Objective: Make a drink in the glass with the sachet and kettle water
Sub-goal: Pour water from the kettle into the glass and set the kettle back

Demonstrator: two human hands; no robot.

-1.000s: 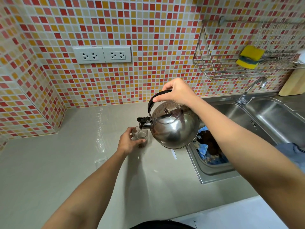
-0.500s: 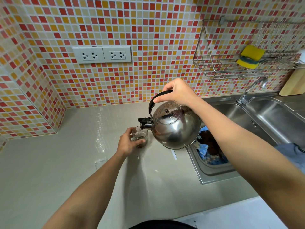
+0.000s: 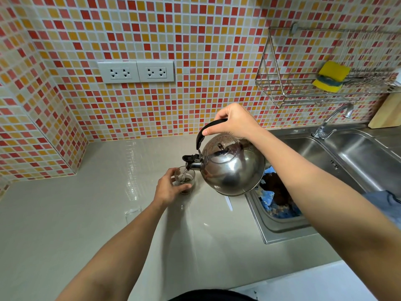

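A small clear glass stands on the grey counter with dark powder or liquid at its bottom. My left hand wraps around its left side. My right hand grips the black handle of a shiny steel kettle, which is tilted left above the counter. Its black spout sits just over the glass rim, and a thin stream of water runs into the glass. A white strip, maybe the sachet, lies on the counter under the kettle.
A steel double sink lies to the right, its near basin holding a blue and brown item. A tap, a wire rack with a yellow sponge and wall sockets line the tiled wall.
The kettle has tipped slightly further, and water now streams from its spout into the glass. Both hands keep their holds.
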